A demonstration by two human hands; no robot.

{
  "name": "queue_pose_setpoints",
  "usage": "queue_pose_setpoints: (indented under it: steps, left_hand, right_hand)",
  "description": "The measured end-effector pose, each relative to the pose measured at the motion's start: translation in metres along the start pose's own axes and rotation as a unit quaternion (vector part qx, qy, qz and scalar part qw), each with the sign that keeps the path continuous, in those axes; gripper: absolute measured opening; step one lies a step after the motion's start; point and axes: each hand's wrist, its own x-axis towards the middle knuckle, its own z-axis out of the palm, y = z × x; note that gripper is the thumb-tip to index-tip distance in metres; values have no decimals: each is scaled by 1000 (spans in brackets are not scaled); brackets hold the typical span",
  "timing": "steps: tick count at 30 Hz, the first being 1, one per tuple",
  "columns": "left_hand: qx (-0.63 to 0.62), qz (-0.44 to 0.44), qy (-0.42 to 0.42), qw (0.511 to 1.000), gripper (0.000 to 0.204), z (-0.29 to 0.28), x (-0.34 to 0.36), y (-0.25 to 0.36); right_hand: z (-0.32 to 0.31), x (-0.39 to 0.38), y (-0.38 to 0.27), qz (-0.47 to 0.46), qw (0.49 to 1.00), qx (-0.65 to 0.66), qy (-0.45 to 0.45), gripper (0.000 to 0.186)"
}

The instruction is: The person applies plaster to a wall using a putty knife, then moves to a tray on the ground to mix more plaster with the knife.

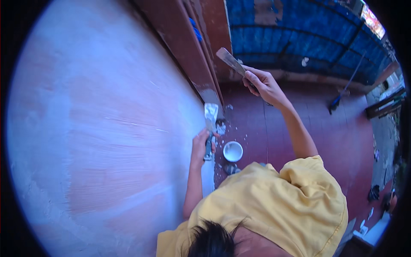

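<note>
My left hand is closed on the dark handle of a putty knife, its blade coated in white paste, beside the plastered wall that fills the left of the view. My right hand, raised toward the upper middle, grips a second flat scraper with a smeared blade, near the reddish-brown frame along the wall's edge. A round container with white contents stands on the floor below my hands.
The red tiled floor carries white flakes. Blue sheeting hangs beyond it. A long-handled tool leans at the right, near dark planks. Small debris and a dark crumpled item lie along the right edge.
</note>
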Motion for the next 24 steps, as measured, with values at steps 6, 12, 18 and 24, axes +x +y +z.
queue_pose_setpoints:
  steps: [6,12,18,24]
  left_hand:
    - [49,-26,-122,991,32,123,30,13]
    - [51,-110,-305,945,27,252,41,-16]
    - [93,-137,-427,889,27,359,41,-51]
    - [68,-138,-484,861,28,468,25,-65]
  right_hand:
    - [-66,-148,87,18,953,-217,211,39]
    - [-144,-251,99,-17,857,-405,317,43]
    - [-205,-366,94,90,810,-464,347,45]
    - [-266,-491,61,232,760,-515,320,41]
